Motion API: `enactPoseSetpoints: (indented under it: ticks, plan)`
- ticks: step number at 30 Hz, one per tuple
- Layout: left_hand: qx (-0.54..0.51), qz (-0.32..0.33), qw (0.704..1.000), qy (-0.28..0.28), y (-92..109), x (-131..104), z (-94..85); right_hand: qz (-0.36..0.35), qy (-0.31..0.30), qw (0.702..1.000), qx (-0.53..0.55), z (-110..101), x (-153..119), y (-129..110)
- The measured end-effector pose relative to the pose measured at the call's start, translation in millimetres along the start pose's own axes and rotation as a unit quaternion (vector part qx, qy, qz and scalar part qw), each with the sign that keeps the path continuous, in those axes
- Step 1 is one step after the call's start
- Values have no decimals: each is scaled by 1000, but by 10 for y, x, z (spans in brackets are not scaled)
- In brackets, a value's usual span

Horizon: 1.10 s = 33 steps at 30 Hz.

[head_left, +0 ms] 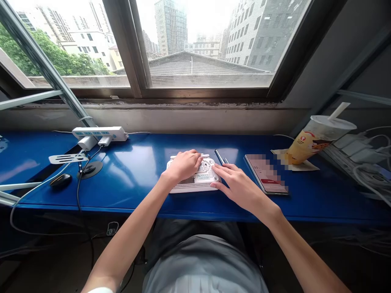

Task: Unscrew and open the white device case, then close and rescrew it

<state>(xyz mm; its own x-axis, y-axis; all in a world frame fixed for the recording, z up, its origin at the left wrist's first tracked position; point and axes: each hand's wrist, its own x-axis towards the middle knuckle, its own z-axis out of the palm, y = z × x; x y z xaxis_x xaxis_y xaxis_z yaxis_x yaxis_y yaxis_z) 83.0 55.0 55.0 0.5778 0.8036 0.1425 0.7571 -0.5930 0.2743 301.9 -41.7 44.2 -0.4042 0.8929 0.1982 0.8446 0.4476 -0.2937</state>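
A white Wi-Fi router (198,185) lies on the blue desk with its vented, labelled underside up. Over its upper left part is my left hand (185,165), its fingers bent and pressed together against the casing. The fingertips point away from me, and whatever may be between them is hidden. My right hand (233,181) holds the router's right end, thumb near the lower corner and fingers by the upper one. Just behind the right hand lie slim pen-like tools (219,156), partly covered by the fingers.
On the right are a phone (265,175) and a drink cup (311,140) with a straw. A power strip (99,132) with plugs, a black mouse (61,181) and cables occupy the left. The desk's front edge (195,215) runs close to my body.
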Motion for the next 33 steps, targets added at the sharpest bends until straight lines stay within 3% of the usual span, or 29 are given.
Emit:
enactPoseSetpoints:
  ticks: [6, 10, 12, 15, 17, 20, 24, 33]
  plan:
    - [-24, -23, 999, -13, 6, -7, 10, -1, -3, 1000, -6, -29, 7, -42]
    - [-40, -66, 996, 53, -36, -142, -114, -6, -15, 1000, -17, -119, 42, -26]
    - [-19, -135, 988, 77, -62, -253, -198, 3, -29, 999, -26, -181, 66, -6]
    - [-2, -290, 957, 15, -117, -418, -287, 21, -69, 997, -43, -243, 96, 9]
    - [-12, -339, 941, -19, -176, -488, -302, 15, -92, 994, -56, -251, 112, -3]
    - [-39, -325, 945, -24, -285, -509, -276, -8, -98, 993, -61, -231, 142, -41]
    - [-79, -313, 946, 12, -396, -445, -231, -22, -81, 995, -61, -191, 185, -70]
    - [-226, -370, 899, 70, -499, -375, -92, -11, -24, 996, -88, -9, 140, -138]
